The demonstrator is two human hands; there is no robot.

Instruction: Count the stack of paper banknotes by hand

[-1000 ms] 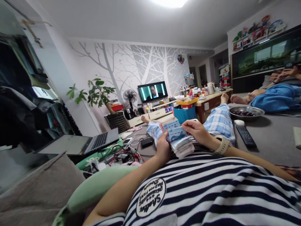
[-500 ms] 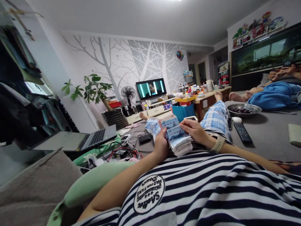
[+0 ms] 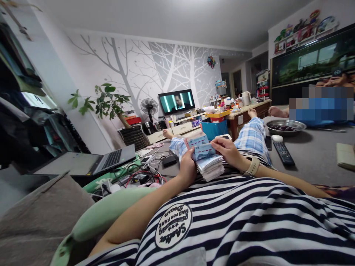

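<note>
My left hand [image 3: 188, 166] is closed around a bunch of pale blue paper tickets [image 3: 203, 149], with pinkish ones behind. The thumb presses on their left edge. Each blue slip bears a dark dashed line and small letters too small to read for sure. My right hand [image 3: 227, 151], with a pale watch on its wrist, pinches the right edge of a blue ticket between thumb and fingers. Just below the tickets, a thick stack of similar slips [image 3: 210, 167] rests at my waist, against the striped shirt.
At the left, a laptop [image 3: 113, 160] stands by tangled cables and a green cushion [image 3: 111, 212]. On the grey surface at right lie a remote control [image 3: 283, 149], a metal bowl [image 3: 301, 127] of dark round fruit and a notebook [image 3: 345, 155]. Another person reclines beyond the bowl.
The view has shifted slightly, so the scene sits a little further left and up. Both hands keep their hold, and the upper blue tickets lie at a slightly different angle.
</note>
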